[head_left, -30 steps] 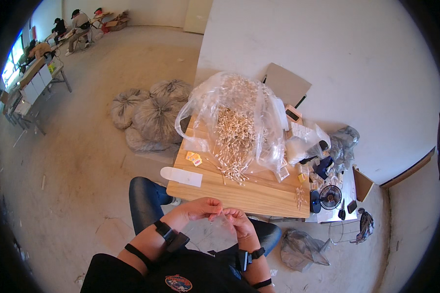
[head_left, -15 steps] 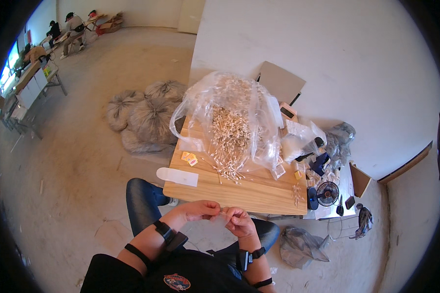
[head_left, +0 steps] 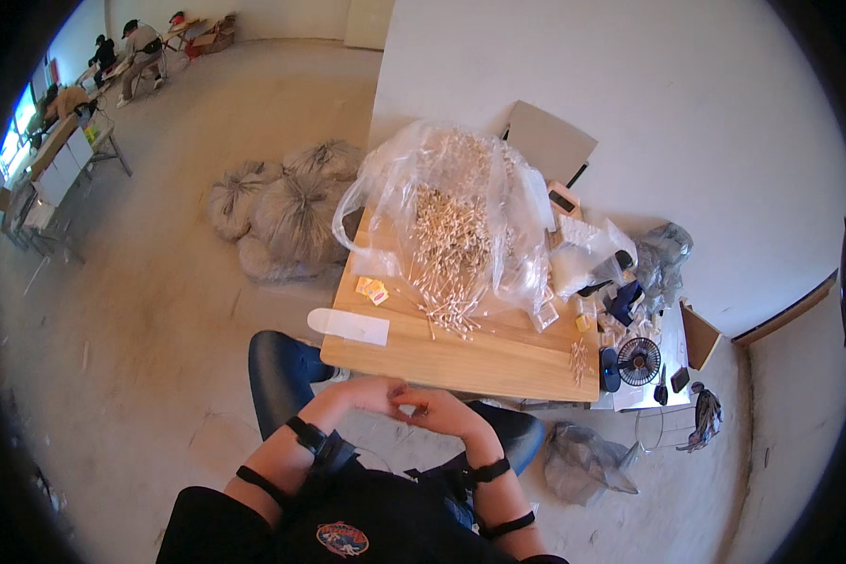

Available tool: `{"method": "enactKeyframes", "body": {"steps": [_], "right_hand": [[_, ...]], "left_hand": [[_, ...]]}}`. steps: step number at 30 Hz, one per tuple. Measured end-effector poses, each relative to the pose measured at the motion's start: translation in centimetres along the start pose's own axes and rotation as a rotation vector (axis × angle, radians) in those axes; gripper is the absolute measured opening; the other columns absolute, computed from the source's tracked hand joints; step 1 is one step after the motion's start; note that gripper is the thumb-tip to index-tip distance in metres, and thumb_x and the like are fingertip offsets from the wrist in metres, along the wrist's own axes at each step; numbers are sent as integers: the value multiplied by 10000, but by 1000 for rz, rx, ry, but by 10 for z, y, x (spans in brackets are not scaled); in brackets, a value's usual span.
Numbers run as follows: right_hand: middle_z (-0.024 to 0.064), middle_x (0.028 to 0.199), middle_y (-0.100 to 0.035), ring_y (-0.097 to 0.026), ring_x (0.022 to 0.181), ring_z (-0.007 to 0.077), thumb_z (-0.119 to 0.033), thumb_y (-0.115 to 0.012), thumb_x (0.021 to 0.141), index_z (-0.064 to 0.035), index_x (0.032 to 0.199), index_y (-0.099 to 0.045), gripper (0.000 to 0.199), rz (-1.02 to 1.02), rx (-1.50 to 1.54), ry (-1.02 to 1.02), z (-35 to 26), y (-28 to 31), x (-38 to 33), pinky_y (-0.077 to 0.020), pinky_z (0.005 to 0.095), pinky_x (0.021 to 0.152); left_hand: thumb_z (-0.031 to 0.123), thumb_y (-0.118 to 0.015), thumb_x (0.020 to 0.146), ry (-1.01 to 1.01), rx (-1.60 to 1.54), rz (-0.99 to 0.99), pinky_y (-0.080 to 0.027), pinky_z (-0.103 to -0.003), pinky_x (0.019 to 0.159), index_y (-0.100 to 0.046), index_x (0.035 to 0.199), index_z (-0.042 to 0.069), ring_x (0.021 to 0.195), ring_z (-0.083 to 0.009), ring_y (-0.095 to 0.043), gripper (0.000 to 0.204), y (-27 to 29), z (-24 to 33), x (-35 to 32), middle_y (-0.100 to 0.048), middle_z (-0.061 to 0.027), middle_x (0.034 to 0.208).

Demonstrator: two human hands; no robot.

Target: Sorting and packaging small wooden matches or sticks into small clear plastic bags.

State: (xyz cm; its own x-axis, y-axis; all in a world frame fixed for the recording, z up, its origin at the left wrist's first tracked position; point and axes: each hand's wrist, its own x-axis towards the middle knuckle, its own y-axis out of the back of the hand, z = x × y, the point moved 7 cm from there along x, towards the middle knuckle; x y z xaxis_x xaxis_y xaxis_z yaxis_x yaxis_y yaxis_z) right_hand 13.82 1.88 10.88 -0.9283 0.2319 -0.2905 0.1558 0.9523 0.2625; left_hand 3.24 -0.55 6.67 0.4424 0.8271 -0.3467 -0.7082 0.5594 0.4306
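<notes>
My left hand (head_left: 378,396) and my right hand (head_left: 439,412) meet just in front of the table's near edge, above my lap. Their fingertips overlap, and the right hand's fingers curl in against the left. Whatever lies between them is covered by the fingers. On the wooden table (head_left: 442,369) beyond, a large clear plastic bag (head_left: 383,193) lies with its mouth toward me. Many cotton swabs (head_left: 449,226) fill it and spill onto the wood. A white rounded card (head_left: 350,327) and small yellow packets (head_left: 371,289) lie on the left side.
A few loose swabs (head_left: 578,359) lie at the table's right corner, beside a small black fan (head_left: 638,361) on a cluttered side table. Grey stuffed sacks (head_left: 296,211) stand on the floor at left. A grey plastic bag (head_left: 583,462) lies at lower right. Other people (head_left: 141,52) sit far left.
My hands have drawn together and turned inward, from pinching a thin see-through plastic piece between them to overlapping fingertips. The plastic no longer shows. The whole view has shifted slightly.
</notes>
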Motion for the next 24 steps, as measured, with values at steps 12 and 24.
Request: {"method": "enactKeyframes", "body": {"steps": [12,24], "right_hand": [[96,883,-695,-656,732,215,-99,-654,858,-82,1023,-676,167,1094,-282,-273,187,125,-8,-511,358,653],[137,831,-650,-631,808,363,-245,-549,907,-118,873,-547,131,1297,-791,-636,153,134,-11,-485,521,676]], "left_hand": [[278,-844,661,287,213,654,-508,-401,784,-590,898,28,914,-341,-623,429,106,-94,-61,-640,-161,923],[174,-803,701,654,668,587,-396,-489,1015,-567,1135,56,1204,-330,-513,508,136,-188,-69,-583,-167,1200]]}}
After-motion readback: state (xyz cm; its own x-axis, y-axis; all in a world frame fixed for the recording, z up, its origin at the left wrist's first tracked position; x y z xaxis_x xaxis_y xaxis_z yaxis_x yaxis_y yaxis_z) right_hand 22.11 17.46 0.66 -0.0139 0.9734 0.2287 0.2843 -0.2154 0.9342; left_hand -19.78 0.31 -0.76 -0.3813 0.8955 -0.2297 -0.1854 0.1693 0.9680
